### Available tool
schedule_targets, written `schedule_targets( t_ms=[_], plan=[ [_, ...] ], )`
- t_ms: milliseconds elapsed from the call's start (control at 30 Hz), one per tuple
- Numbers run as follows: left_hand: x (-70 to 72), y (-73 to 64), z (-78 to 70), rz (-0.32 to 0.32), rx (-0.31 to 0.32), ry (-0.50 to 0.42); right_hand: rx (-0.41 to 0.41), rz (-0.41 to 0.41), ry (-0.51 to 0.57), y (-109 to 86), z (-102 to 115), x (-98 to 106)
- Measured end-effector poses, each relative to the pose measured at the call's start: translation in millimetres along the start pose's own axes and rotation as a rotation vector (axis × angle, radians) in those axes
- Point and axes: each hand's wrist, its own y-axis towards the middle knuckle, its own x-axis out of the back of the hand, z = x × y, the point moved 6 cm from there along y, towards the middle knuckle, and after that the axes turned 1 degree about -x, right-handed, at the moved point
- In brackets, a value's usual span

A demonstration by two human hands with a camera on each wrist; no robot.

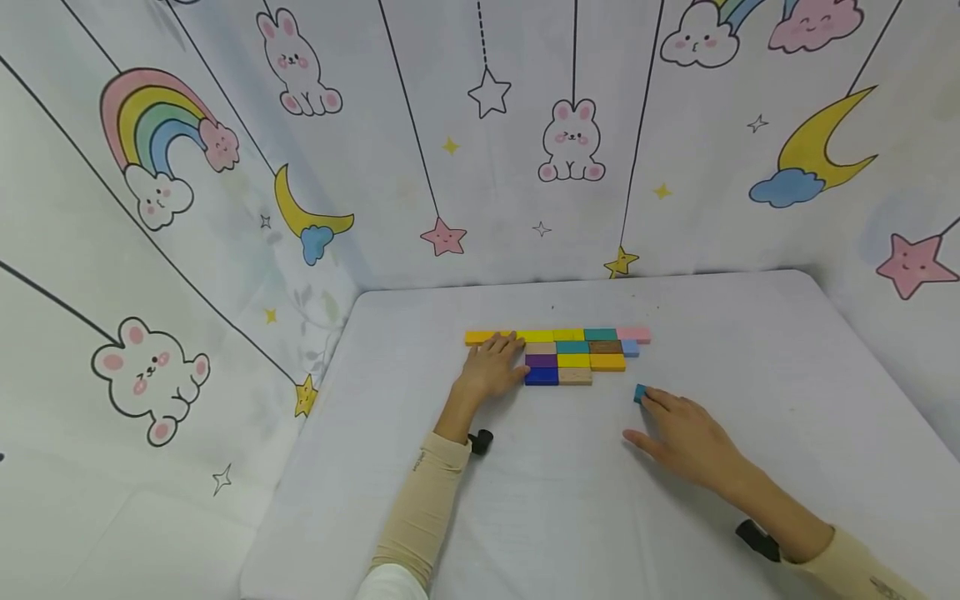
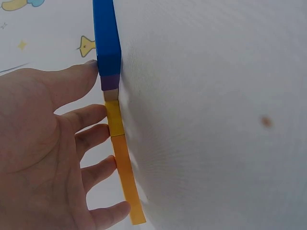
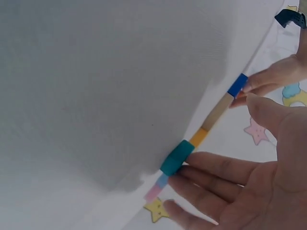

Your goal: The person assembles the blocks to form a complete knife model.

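Observation:
Flat coloured wooden blocks lie edge to edge in stacked rows at mid-table. In the head view, the far row runs from an orange block (image 1: 476, 337) to a pink block (image 1: 634, 335); the nearest pairs a dark blue block (image 1: 542, 377) with a tan block (image 1: 575, 377). My left hand (image 1: 491, 367) touches the rows' left ends with spread fingertips, its thumb by the blue block (image 2: 108, 43) in the left wrist view. Apart from the rows, a teal block (image 3: 177, 158) meets the fairly straight fingertips of my right hand (image 1: 690, 437), whose thumb stands off it.
A white cloth covers the table (image 1: 555, 500). Behind it hangs a white backdrop (image 1: 510, 192) printed with rabbits, stars and moons. Each wrist carries a small black camera, one by the left sleeve (image 1: 423, 492) and one by the right sleeve (image 1: 847, 562).

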Motion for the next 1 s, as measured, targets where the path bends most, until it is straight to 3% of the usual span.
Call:
schedule_targets(
  t_ms=[433,1000],
  plan=[
    [-0.4,0.7,-0.4,0.003,0.004,0.008,-0.04,0.101,0.012,11.6,4,-13],
    [1.7,-1.0,-0.3,-0.007,-0.011,-0.007,0.011,0.092,0.028,23.9,13,-22]
  ],
)
